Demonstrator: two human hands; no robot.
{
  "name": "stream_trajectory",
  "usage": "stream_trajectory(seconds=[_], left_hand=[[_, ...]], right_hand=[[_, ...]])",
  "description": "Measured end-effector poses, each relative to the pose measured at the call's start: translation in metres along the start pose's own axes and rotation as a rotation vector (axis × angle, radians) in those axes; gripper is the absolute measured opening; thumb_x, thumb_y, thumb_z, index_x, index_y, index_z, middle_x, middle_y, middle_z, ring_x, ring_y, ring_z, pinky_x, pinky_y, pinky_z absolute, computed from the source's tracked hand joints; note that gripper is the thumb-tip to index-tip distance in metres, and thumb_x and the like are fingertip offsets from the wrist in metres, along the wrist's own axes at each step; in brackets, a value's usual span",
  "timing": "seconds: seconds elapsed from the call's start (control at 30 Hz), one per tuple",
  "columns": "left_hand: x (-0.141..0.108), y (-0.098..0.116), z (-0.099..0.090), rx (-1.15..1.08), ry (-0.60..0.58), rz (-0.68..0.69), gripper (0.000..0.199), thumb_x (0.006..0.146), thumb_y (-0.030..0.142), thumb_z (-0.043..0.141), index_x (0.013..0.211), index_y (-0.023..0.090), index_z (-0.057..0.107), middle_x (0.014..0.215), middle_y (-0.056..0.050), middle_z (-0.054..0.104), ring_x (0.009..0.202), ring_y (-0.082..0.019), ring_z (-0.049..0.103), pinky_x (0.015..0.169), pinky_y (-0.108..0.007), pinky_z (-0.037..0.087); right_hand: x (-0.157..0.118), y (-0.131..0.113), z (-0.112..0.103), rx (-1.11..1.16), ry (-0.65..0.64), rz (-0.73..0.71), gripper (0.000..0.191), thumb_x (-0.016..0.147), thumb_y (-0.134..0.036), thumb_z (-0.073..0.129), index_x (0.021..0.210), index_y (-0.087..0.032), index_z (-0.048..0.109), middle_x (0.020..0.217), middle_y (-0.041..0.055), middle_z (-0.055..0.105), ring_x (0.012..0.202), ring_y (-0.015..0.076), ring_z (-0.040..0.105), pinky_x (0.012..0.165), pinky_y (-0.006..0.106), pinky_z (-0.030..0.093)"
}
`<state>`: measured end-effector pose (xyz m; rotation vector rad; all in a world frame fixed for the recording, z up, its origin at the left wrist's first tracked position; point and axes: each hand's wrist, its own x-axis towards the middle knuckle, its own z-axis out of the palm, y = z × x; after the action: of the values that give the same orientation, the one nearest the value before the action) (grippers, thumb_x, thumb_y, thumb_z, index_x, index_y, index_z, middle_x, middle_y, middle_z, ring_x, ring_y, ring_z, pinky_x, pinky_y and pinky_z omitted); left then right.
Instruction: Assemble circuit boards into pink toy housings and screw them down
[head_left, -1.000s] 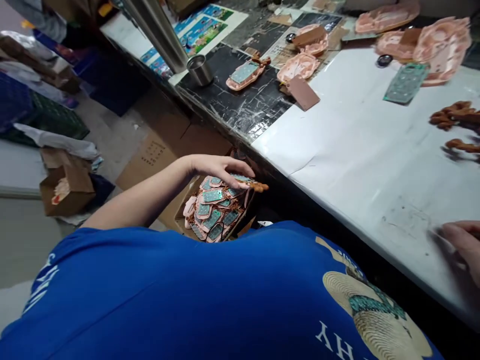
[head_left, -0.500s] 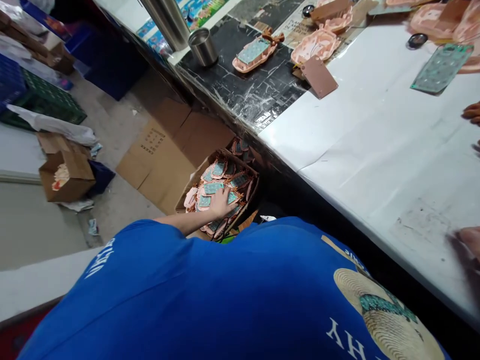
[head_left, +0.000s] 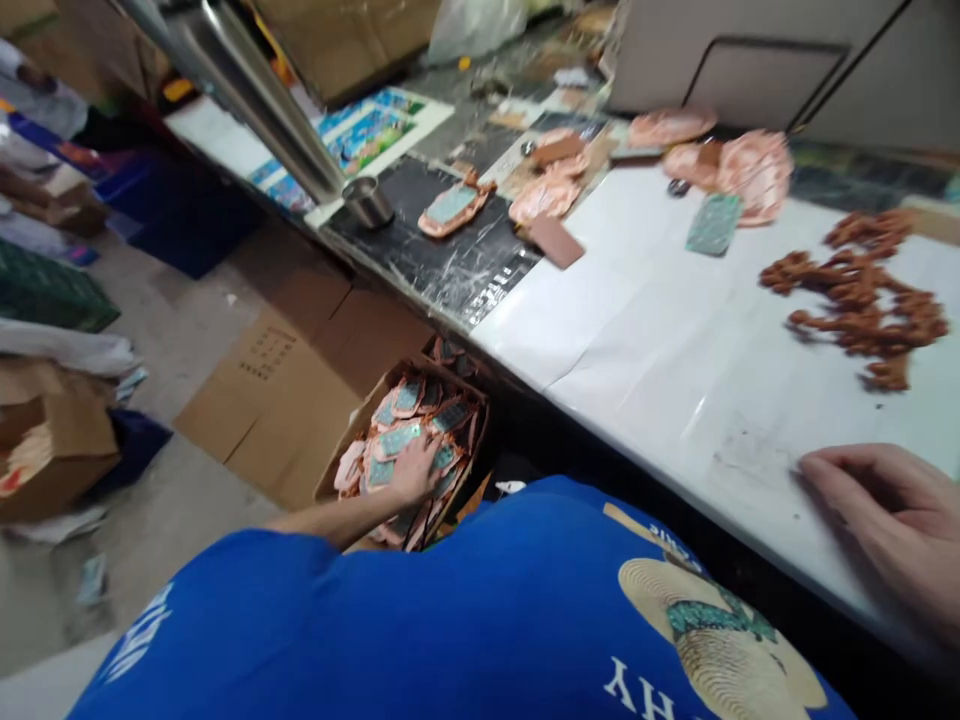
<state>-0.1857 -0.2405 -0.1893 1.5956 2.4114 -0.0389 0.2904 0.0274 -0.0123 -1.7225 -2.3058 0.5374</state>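
Rests left hand (head_left: 416,470) on pink shells (head_left: 349,468) with green boards (head_left: 397,438), heaped in a box (head_left: 354,428) below the edge of the table (head_left: 615,340); cannot tell whether pinching one or merely touching. Lays right hand (head_left: 892,500) curled on the white table top near its edge, with fingertips close together; cannot tell whether pressed shut or gripping something small. Has brown parts (head_left: 847,290) piled just beyond that hand, then a loose board (head_left: 712,225) beside more shells (head_left: 757,180), and leftward a cup (head_left: 367,203)
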Motion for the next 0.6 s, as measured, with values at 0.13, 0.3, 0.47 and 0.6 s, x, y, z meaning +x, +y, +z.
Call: stream_trajectory(seconds=[0.13,0.3,0.47,0.6], left_hand=[[0.062,0.001,-0.061,-0.048,0.338,0.099,0.041,0.084,0.024,0.056,0.124,0.015,0.056,0.12,-0.017,0.057,0.114,-0.031,0.058,0.096,-0.046,0.051],[0.144,0.053,-0.182,-0.175,0.754,0.321,0.04,0.088,0.031,0.058,0.125,0.019,0.052,0.132,-0.014,0.05,0.128,-0.028,0.049,0.113,-0.045,0.041],[0.221,0.13,-0.261,-0.298,0.655,0.352,0.035,0.09,0.036,0.057,0.12,0.018,0.058,0.123,-0.011,0.057,0.121,-0.025,0.054,0.108,-0.039,0.044],[0.287,0.158,-0.277,-0.339,0.346,0.089,0.071,0.081,0.048,0.071,0.137,0.011,0.048,0.138,-0.017,0.054,0.134,-0.033,0.047,0.116,-0.046,0.036]], right_hand=[[0.005,-0.042,-0.017,0.119,-0.117,0.058,0.038,0.076,-0.064,0.058,0.086,-0.029,0.07,0.093,0.0024,0.074,0.082,0.0276,0.067,0.075,0.041,0.05],[0.019,-0.057,-0.016,0.195,-0.176,-0.073,0.038,0.084,-0.06,0.055,0.085,-0.025,0.07,0.087,0.0037,0.073,0.078,0.0247,0.066,0.074,0.037,0.049],[0.03,-0.056,-0.003,0.246,-0.15,-0.217,0.038,0.089,-0.058,0.052,0.084,-0.024,0.07,0.082,0.0036,0.073,0.072,0.023,0.066,0.068,0.036,0.05],[0.031,-0.045,0.005,0.274,-0.091,-0.224,0.034,0.091,-0.055,0.055,0.085,-0.025,0.07,0.083,0.0025,0.073,0.072,0.0225,0.067,0.068,0.035,0.052]])
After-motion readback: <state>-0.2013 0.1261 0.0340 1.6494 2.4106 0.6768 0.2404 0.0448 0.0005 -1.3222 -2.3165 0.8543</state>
